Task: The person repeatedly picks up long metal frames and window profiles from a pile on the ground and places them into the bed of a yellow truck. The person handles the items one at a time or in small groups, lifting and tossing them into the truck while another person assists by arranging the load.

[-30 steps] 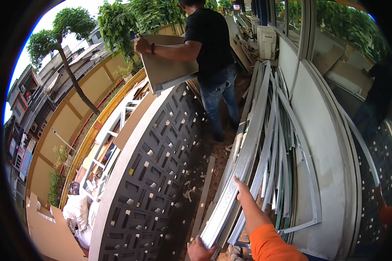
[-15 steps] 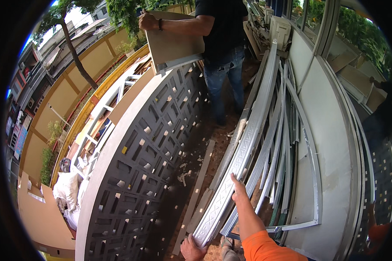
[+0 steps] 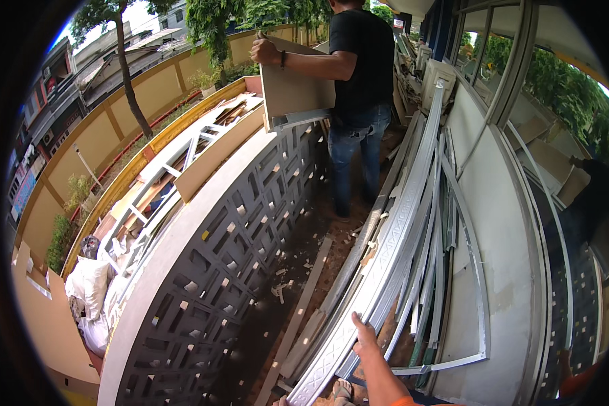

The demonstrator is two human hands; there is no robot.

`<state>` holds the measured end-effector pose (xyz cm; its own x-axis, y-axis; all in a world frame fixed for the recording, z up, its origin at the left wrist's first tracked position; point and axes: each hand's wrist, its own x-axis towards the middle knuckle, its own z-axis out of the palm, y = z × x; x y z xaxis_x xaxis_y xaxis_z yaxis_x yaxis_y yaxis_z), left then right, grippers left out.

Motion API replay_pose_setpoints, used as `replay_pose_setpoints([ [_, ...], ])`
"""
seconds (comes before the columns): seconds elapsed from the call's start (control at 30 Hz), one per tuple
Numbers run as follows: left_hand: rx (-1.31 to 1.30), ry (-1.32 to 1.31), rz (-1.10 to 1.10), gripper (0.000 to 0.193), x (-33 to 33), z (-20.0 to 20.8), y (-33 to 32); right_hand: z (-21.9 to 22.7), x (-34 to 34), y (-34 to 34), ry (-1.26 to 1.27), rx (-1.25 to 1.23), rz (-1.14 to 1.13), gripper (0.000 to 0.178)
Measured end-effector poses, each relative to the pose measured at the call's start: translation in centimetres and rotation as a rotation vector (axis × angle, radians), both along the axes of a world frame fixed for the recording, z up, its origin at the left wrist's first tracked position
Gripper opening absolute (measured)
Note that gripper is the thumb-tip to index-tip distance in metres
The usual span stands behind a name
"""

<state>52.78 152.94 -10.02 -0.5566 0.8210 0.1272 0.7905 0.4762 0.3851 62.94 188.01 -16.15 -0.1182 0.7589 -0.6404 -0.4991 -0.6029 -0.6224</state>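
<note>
A long, pale metal profile with an embossed crisscross pattern slants from the lower middle toward the far right. My right hand grips its right edge, thumb lying along the top; the fingers underneath are hidden. At the bottom edge of the picture, only a small part of my left hand shows, at the near end of the same profile. Beneath and beside it lie several other long metal profiles, some bent, leaning along the wall.
A person in a black shirt stands ahead, holding a brown board on the perforated grey wall. Beyond that wall is a heap of scrap with white sacks. Windows and a pale wall border the right. Debris litters the floor.
The view has tilted up, showing more of the far end. The profile's near end and both my hands sit lower in the picture, my left hand nearly out of it. Both hands stay at the profile.
</note>
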Motion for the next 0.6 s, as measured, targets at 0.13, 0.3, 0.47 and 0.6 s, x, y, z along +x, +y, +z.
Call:
replay_pose_setpoints([
  [0.13,0.019,-0.003,-0.024,0.077,-1.9,0.1,-1.1,2.6,-1.4,-0.5,0.019,0.042,0.031,0.050],
  [0.3,0.088,0.004,-0.019,0.076,-3.3,1.9,-7.3,7.4,-2.3,-7.7,0.061,0.074,0.031,0.048],
  [0.47,0.237,-0.042,-0.029,0.072,-4.7,5.8,-14.1,15.6,-3.8,-14.2,0.101,0.220,0.073,0.052],
  [0.6,0.260,-0.011,0.012,0.073,-5.6,11.3,-23.1,22.0,-5.7,-22.6,0.117,0.293,0.095,0.052],
])
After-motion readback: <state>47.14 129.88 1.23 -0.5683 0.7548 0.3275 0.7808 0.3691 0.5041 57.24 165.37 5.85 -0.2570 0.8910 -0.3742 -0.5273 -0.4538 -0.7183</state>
